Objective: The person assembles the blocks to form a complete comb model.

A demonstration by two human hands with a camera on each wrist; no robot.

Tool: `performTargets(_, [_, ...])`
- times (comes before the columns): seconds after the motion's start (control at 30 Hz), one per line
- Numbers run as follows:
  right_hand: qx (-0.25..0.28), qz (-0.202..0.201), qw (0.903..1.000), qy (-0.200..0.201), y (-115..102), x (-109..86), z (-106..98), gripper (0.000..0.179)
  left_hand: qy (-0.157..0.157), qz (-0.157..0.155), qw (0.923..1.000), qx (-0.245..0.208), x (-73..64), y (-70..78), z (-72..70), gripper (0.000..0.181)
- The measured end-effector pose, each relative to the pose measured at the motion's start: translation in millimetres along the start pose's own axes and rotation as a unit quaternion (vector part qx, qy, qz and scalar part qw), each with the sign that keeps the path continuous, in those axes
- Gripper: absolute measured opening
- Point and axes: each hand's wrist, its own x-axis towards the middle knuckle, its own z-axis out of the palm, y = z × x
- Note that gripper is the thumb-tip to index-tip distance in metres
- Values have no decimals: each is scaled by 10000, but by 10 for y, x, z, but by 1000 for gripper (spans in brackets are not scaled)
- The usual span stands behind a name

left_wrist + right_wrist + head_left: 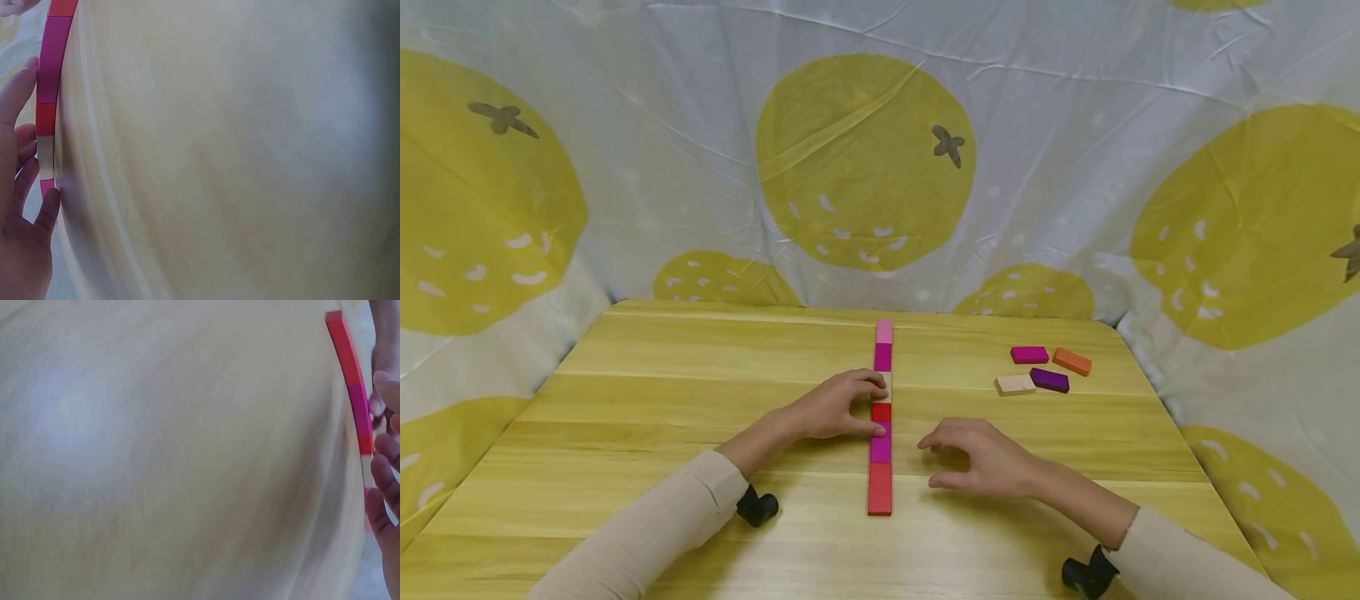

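A straight row of coloured wooden blocks runs away from the person along the table's middle. A red block (880, 490) lies at the near end, then a magenta block (880, 450), a shorter-looking red block (881, 412), a pale wood block (887, 390), another magenta block (883, 357) and a pink block (884, 331) at the far end. My left hand (837, 405) reaches over the row from the left, thumb by the nearer magenta block and fingertips by the pale one, fingers loosely bent. Right of the row, my right hand (983, 457) hovers apart from it, fingers relaxed and holding nothing.
At the back right lie four-sided loose blocks: magenta (1029, 355), orange (1072, 362), pale wood (1015, 385) and purple (1049, 381). A white curtain (1045, 192) with yellow fruit prints hangs around the wooden table (700, 367).
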Motion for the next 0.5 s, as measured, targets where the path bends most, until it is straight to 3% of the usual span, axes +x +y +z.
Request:
performTargets(0.3, [-171, -4, 9994, 314, 237, -123, -182, 39, -30, -1, 10000, -27, -5, -15, 4, 51])
performTargets(0.5, [-458, 217, 9971, 568, 431, -207, -340, 40, -34, 1, 10000, 0, -4, -7, -3, 51])
